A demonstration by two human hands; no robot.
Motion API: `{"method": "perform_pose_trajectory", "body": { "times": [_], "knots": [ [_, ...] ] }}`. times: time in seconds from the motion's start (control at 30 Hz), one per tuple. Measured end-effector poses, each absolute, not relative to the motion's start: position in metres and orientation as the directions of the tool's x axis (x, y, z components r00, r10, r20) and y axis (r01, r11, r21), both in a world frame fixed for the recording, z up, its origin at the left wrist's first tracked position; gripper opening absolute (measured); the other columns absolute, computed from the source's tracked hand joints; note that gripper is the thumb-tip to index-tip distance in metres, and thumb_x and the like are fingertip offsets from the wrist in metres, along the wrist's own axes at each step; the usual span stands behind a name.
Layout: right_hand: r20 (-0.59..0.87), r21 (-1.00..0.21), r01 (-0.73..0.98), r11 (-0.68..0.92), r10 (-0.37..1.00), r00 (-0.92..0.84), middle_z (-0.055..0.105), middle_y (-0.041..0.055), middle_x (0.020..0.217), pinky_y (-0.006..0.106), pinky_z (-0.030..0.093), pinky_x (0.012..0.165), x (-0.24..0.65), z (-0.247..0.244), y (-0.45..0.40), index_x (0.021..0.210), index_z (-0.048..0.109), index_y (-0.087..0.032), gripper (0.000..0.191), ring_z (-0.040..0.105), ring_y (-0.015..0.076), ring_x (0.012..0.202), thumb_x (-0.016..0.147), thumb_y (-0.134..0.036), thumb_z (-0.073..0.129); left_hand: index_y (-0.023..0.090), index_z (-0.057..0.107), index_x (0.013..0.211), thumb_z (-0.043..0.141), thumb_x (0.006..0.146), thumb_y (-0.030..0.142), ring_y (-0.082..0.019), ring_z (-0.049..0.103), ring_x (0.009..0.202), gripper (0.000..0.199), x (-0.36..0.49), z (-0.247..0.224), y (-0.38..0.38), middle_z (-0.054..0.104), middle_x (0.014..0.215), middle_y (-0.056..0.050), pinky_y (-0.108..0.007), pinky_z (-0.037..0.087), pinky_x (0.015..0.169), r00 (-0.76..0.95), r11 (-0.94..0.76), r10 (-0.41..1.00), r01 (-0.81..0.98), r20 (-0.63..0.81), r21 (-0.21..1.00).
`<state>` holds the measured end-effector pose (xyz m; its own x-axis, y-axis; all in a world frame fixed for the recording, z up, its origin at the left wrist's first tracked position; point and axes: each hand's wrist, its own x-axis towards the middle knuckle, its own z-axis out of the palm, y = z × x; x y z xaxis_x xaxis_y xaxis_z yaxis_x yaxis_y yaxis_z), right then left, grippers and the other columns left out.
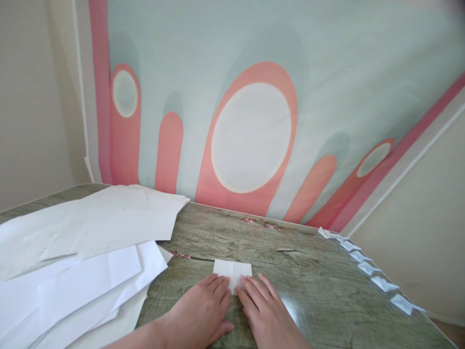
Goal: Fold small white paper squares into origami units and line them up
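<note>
A small white piece of paper with a vertical crease near its middle lies on the wooden table, partly covered by my fingers. My left hand rests on its left side, palm down, with the fingers stretched out over the paper. On the right side, my right hand presses down with its fingertips, the fingers extended and slightly apart. Neither hand is wrapped around anything. The near edge of the paper is hidden under the fingers.
Loose white sheets lie in an overlapping pile on the left of the table. Several small folded paper pieces line the right edge. A green and pink printed cloth hangs behind the table.
</note>
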<state>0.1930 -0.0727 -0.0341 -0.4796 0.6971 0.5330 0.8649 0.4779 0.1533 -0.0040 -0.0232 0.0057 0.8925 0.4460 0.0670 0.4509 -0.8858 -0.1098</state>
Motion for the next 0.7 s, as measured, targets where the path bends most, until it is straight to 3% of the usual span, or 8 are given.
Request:
{"method": "perform_pose_trajectory", "body": {
  "times": [0.27, 0.5, 0.7],
  "knots": [
    [0.465, 0.156, 0.853, 0.499, 0.724, -0.509, 0.062, 0.0089, 0.116, 0.038, 0.038, 0.098, 0.193, -0.033, -0.073, 0.112, 0.058, -0.016, 0.027, 0.055, 0.0207, 0.106, 0.09, -0.023, 0.044, 0.01, 0.047, 0.129, 0.038, 0.092, 0.049, -0.03, 0.047, 0.12, 0.055, -0.003, 0.009, -0.027, 0.05, 0.13, -0.019, -0.043, 0.033, 0.102, 0.88, -0.877, 0.474, 0.475, 0.034, -0.069],
    [0.436, 0.13, 0.855, 0.502, 0.745, -0.504, 0.062, 0.0082, 0.117, 0.038, 0.036, 0.1, 0.194, -0.036, -0.072, 0.115, 0.056, -0.018, 0.026, 0.054, 0.0195, 0.109, 0.091, -0.022, 0.046, 0.009, 0.06, 0.116, 0.045, 0.091, 0.041, -0.025, 0.052, 0.115, 0.044, 0.002, 0.014, -0.027, 0.059, 0.121, -0.018, -0.04, 0.035, 0.1, 0.852, -0.85, 0.523, 0.523, 0.017, -0.061],
    [0.455, 0.109, 0.862, 0.494, 0.746, -0.486, 0.062, 0.0072, 0.118, 0.04, 0.037, 0.1, 0.194, -0.036, -0.073, 0.116, 0.057, -0.02, 0.027, 0.054, 0.0197, 0.109, 0.091, -0.022, 0.047, 0.008, 0.065, 0.109, 0.046, 0.088, 0.047, -0.03, 0.055, 0.11, 0.048, -0.001, 0.016, -0.032, 0.06, 0.117, -0.022, -0.043, 0.038, 0.095, 0.811, -0.805, 0.584, 0.584, 0.032, -0.107]
  ]
}}
